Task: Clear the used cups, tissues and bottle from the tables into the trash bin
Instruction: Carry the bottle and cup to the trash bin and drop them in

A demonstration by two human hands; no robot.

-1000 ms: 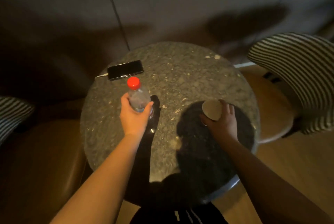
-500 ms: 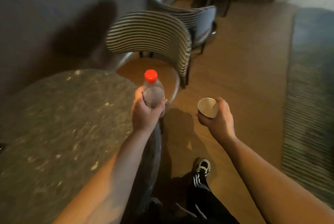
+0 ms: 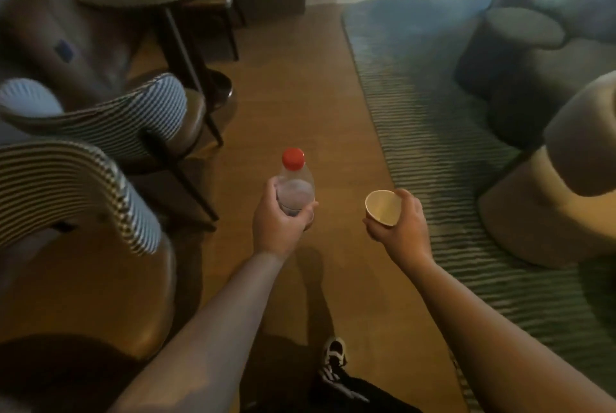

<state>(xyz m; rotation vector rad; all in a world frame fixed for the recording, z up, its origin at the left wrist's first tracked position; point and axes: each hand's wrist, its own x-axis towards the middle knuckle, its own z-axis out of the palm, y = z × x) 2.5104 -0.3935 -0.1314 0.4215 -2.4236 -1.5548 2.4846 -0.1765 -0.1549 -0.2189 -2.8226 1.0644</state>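
Wooden floor (image 3: 293, 86) below — left hand (image 3: 280, 222) grips bottle (image 3: 295, 189), right hand (image 3: 400, 229) fingers clamp paper cup (image 3: 383, 212)

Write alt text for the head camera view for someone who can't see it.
A person's left hand grips a clear bottle with a red cap, and the right hand holds an empty paper cup, both carried above a wooden floor. Striped chairs stand to the left, a green rug to the right.

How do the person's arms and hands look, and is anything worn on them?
Both forearms are bare with no sleeves in view. The left hand and right hand wear no gloves; no watch, ring or bracelet is visible, though the picture is dim and slightly blurred.
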